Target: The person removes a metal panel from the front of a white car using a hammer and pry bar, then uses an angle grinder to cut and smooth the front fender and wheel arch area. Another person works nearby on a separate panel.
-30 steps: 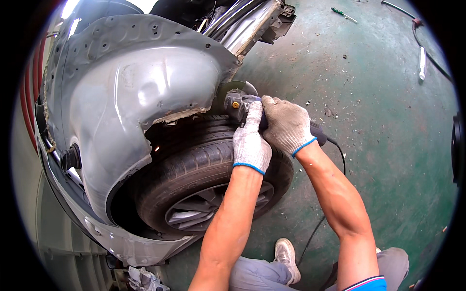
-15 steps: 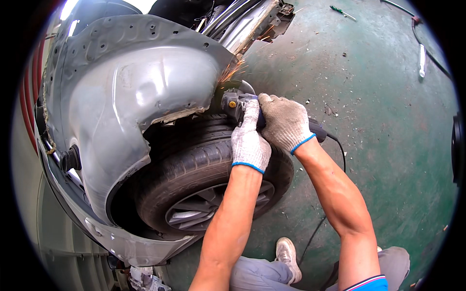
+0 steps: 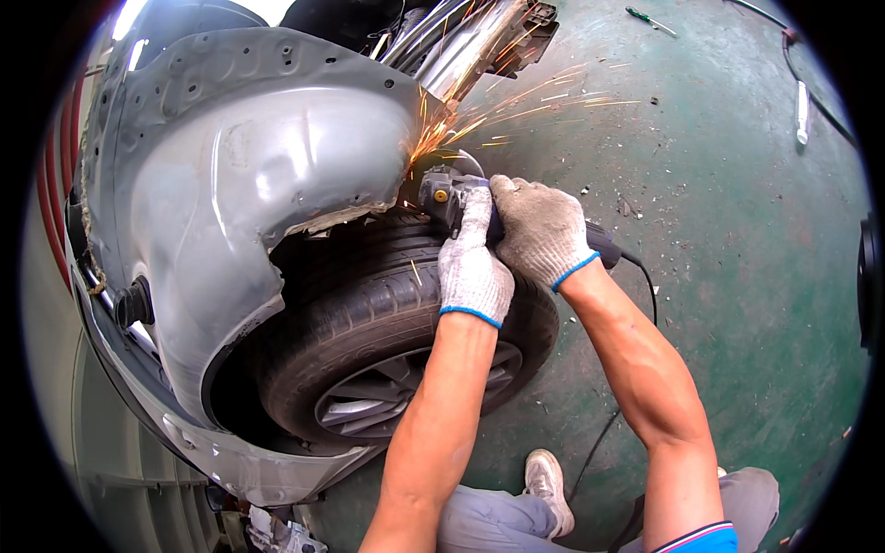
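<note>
Sparks (image 3: 430, 140) increased.
Small burst beyond the gloved fingers (image 3: 475, 214) now a wide fan; new streak (image 3: 416, 273) left of them, over the tyre (image 3: 355, 323).

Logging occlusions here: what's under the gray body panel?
A tire shows below the jagged gray body panel. Whatever lies deeper is covered by that panel or lost in shadow; the left hand hides some tire.

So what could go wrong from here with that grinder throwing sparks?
The disc of the angle grinder might bind against the gray wheel-arch panel, jolting the gloved left hand and right hand.
A slip might nick the nearby tire.
Orange sparks could burn the bare forearms if deflected back.
</note>
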The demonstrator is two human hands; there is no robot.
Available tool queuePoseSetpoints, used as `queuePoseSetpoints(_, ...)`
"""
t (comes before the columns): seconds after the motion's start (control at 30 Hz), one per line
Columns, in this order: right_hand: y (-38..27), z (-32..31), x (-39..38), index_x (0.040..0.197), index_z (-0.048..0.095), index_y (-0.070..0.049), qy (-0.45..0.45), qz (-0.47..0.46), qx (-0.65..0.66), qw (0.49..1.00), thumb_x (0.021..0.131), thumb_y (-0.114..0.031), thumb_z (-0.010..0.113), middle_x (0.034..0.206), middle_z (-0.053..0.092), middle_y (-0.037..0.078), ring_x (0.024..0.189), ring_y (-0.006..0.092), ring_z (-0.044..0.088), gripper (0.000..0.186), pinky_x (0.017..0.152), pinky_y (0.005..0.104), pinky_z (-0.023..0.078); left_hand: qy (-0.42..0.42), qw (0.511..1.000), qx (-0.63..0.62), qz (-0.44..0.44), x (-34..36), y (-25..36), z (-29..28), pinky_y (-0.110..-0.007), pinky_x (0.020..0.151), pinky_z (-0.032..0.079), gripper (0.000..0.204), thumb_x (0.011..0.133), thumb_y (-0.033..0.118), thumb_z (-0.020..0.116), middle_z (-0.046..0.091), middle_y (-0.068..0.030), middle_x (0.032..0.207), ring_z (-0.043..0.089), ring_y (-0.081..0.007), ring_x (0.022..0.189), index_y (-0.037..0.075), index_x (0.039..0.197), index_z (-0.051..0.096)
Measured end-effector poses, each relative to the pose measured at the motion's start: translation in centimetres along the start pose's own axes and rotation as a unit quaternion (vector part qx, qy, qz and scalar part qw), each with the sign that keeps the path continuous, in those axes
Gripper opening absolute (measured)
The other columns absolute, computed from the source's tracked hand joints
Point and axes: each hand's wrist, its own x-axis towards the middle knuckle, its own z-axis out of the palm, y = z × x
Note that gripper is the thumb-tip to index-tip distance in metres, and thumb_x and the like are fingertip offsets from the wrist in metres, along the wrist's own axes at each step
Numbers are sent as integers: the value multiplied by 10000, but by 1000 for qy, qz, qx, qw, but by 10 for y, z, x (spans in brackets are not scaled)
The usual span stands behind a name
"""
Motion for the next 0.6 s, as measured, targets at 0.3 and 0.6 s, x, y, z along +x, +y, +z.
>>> queuePoseSetpoints(0.3, 1, 2, 0, 1090, 646, -67, 7, -1, -7, 1000, 793, -142, 740, 1008, 747, 154, 956, 340, 753, 320, 813, 460, 612, -8, 1000, -4, -5, -1, 1, 0, -440, 1110, 530, 414, 1009, 232, 768, 704, -107, 1316, 660, -270, 1217, 45, 1357, 643)
queuePoseSetpoints(0.6, -1, 1, 0, 1077, 647, -72, 16, -7, -14, 1000, 799, -131, 728, 995, 745, 150, 949, 343, 755, 296, 804, 461, 611, -2, 1000, -20, -21, -3, 3, 1, -444, 1126, 517, 402, 1010, 232, 764, 703, -109, 1326, 654, -274, 1236, 50, 1350, 652)
